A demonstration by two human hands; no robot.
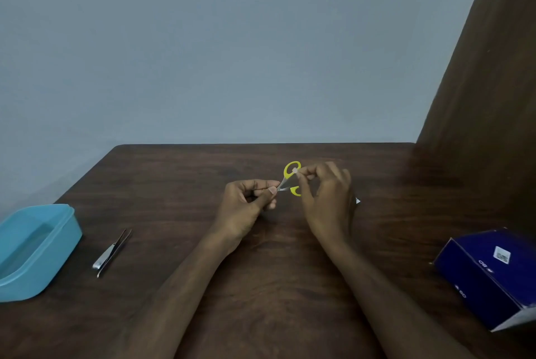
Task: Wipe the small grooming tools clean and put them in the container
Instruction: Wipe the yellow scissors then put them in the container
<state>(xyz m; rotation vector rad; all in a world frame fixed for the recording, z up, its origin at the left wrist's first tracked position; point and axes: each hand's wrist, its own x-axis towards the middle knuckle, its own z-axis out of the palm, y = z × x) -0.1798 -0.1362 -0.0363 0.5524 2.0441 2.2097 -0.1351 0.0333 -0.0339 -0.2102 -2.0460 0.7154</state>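
"Why does the left hand (246,199) pinch the little scissors (290,180) by the metal end?"

"I think it keeps the sharp part tucked away and holds the scissors steady. Its finger and thumb are squeezed on the blades, up in the air over the middle of the table (261,271)."

"And the right hand (324,196)?"

"Its fingers are curled at the yellow handles. There is a small pale bit at its fingertips, maybe a wipe. I can't tell for sure. It looks like rubbing the handles clean."

"Why is the blue tub (34,248) over there?"

"It sits open at the left edge, ready for the clean tools. I can't see any tool in it."

"And those shiny things beside it?"

"The nail clipper (106,255) and the tweezers (116,251) lie touching, near the tub, waiting. A dark blue box (487,274) sits far right."
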